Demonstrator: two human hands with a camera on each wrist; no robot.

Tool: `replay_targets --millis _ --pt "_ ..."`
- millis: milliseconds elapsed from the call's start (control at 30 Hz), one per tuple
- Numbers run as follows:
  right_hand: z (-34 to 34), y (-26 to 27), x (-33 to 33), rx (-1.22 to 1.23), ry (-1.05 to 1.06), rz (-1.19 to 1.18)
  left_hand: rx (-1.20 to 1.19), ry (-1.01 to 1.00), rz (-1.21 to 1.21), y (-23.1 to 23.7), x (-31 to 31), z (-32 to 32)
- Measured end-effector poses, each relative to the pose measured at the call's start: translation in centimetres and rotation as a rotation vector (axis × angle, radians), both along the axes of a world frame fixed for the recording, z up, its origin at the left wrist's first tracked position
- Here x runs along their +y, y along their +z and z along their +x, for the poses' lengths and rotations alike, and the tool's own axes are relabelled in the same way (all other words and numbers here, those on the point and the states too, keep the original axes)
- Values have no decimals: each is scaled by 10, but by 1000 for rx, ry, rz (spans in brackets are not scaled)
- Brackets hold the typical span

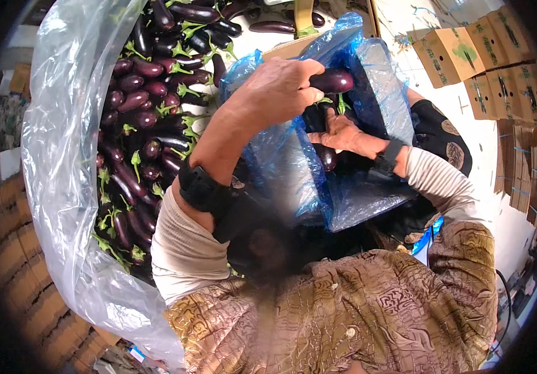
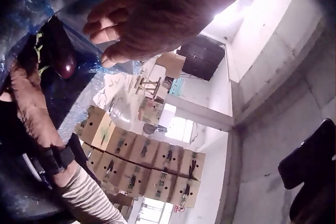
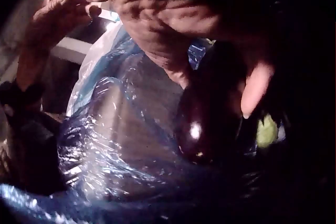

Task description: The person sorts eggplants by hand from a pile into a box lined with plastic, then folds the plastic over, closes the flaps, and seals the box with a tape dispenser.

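Note:
My left hand (image 1: 284, 87) hovers over the lined box, its fingers loosely bent and empty in the left wrist view. Close below its fingertips, a shiny dark purple eggplant (image 1: 334, 81) lies with its round end toward the right wall. Deeper in the box reaches my right hand (image 1: 343, 136), thumb and fingers spread over the packed eggplants. Another eggplant (image 3: 197, 124) shows under that hand, between thumb and finger; the far end is hidden in shadow. Crinkled blue plastic film (image 1: 281, 162) lines the box and folds over its sides.
A big heap of eggplants (image 1: 150, 93) with green stems lies on the left, edged by a clear plastic sheet (image 1: 56, 156). Printed cardboard boxes (image 1: 449, 56) are stacked at the upper right. Flattened cardboard (image 1: 521, 162) stands below them.

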State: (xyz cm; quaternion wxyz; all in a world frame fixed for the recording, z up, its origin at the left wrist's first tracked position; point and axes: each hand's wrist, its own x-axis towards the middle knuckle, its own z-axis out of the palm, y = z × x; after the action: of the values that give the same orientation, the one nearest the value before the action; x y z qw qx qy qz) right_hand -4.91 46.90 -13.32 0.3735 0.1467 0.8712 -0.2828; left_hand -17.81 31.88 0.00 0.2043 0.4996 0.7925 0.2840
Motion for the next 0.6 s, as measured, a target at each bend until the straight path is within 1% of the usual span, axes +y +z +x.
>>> replay_targets --millis 33,67,133,167,200,267,300,367,400,467,500,533,600 --pt "-1 -6 -5 15 -117 -115 0 5 -3 1 0 1" --pt "3 -8 -1 13 -113 -119 -15 8 -5 1 0 1" --pt "12 16 3 -72 -128 -407 -27 7 -7 3 -1 0" --pt "27 22 2 -107 -287 -608 -21 24 -20 4 -3 0" --pt "30 43 4 -122 -129 -531 -17 40 -30 4 -4 -1" --pt "42 48 17 -115 -89 -611 -1 48 -28 2 -6 -4" --pt "40 50 18 -118 -92 -609 14 57 -39 2 -6 -4" --pt "29 50 15 89 174 -161 15 42 -26 2 -4 -4" --pt "27 45 11 89 177 -160 21 30 -15 3 -3 -3" --pt "26 17 0 91 342 63 17 14 1 3 -1 -1" --pt "24 -4 -3 -36 512 6 14 -7 16 4 1 -1" --pt "26 -2 -9 -43 552 29 18 -11 16 6 2 -1" --pt "32 -9 -11 95 551 102 46 -2 -45 9 0 0"
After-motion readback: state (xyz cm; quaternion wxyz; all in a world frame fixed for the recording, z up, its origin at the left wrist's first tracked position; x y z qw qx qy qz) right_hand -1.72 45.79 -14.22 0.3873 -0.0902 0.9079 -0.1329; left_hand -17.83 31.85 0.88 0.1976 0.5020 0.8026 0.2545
